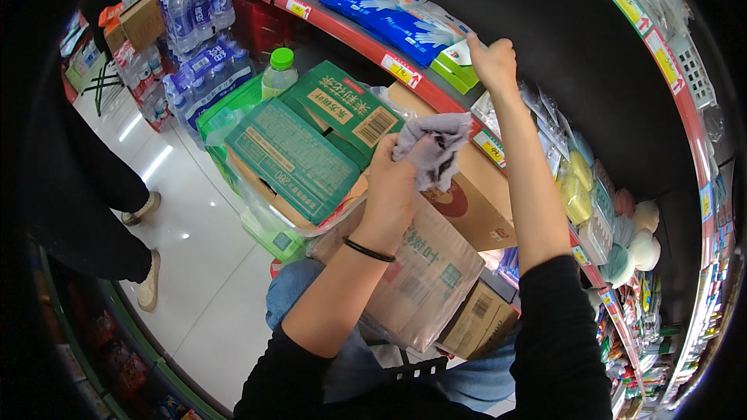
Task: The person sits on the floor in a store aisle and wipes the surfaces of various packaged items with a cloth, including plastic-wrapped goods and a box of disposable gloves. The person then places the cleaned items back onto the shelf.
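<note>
My left hand (pixel 390 178), with a black band at its wrist, grips a crumpled grey cloth (pixel 436 149) marked with dark stains. It is above the stacked cartons, in front of the shelf. Up on the shelf, my right hand (pixel 494 63) holds the right end of a small green and white box (pixel 455 70). This box sits close to the shelf's front edge, beside blue packs of disposable gloves (pixel 397 17). My right fingertips are partly hidden behind the hand.
Green tea cartons (pixel 297 160), a bottle with a green cap (pixel 281 70), a plastic-wrapped carton (pixel 417 274) and a brown cardboard box (pixel 475 210) crowd the shelf front. Shrink-wrapped water bottles (pixel 204 76) stand at left. Another person's legs (pixel 99 186) are in the aisle. Sponges (pixel 575 186) lie rightward.
</note>
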Demonstrator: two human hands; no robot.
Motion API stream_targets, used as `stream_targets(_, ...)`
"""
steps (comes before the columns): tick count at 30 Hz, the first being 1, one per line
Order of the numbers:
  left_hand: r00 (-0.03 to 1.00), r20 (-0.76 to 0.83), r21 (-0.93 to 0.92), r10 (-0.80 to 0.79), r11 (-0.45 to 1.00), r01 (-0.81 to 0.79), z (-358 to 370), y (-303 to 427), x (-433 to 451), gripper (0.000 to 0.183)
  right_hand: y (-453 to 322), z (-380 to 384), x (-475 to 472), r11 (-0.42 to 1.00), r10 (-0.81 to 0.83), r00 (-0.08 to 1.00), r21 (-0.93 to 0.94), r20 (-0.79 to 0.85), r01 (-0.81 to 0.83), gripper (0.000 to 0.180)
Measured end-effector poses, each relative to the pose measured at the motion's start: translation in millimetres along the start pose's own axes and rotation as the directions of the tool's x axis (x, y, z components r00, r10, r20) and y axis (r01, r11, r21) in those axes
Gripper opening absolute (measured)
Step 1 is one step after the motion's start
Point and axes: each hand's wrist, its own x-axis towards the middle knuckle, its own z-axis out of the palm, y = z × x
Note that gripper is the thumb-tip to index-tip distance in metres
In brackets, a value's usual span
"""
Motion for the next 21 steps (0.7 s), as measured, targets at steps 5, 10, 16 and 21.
stream_targets(5,0.987,-0.069,0.208,0.144,0.970,-0.127,6.2,5.3,-2.6,0.025,11.8,62.1,62.7,0.938,0.304,0.941,-0.221,0.147,-0.269,0.115)
stream_targets(10,1.000,-0.001,-0.054,0.016,0.998,-0.016,-8.6,19.3,4.1,0.023,-3.7,69.1,51.4,0.908,0.394,0.896,-0.238,0.204,-0.345,0.118)
stream_targets(16,0.843,0.085,0.606,0.531,0.644,-0.467,-3.3,11.1,2.2,0.017,-29.0,-2.2,11.5,0.975,0.208,0.978,-0.087,0.021,-0.205,0.111)
stream_targets(21,0.558,0.488,0.814,0.671,-0.119,-0.569,6.4,22.3,-7.5,0.013,-18.4,-78.1,-93.7,0.917,-0.201,0.977,0.336,-0.073,0.214,0.064)
